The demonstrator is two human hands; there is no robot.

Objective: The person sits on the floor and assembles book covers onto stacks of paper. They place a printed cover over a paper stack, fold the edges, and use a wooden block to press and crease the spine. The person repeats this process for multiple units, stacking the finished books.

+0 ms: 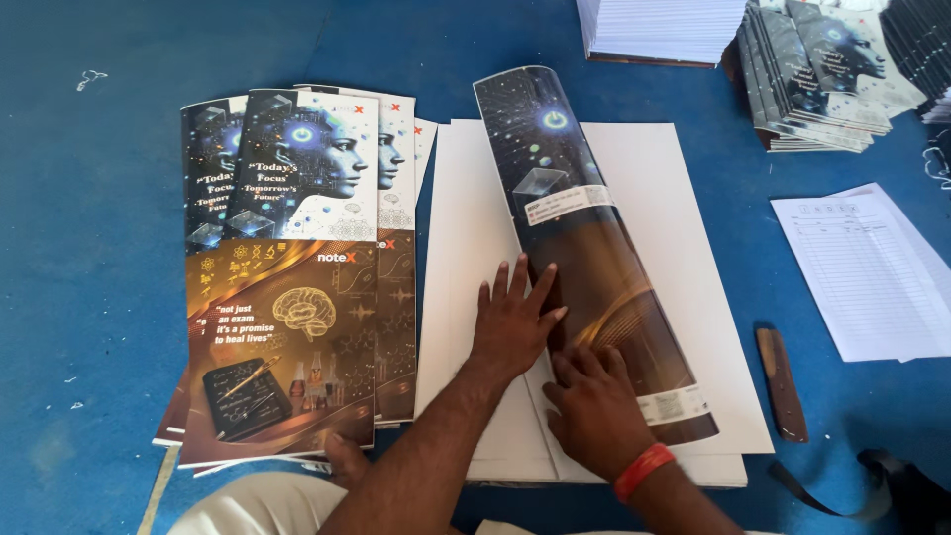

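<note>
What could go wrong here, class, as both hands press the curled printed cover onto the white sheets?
1. The glossy dark printed cover bows upward, so it may crease or spring back when the left hand and right hand ease off.
2. It lies skewed across the stack of white sheets, so the edges may end up misaligned.

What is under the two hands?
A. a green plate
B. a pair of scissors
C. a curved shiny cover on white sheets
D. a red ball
C: the left hand and right hand press on a curved printed cover lying on white sheets.
</note>
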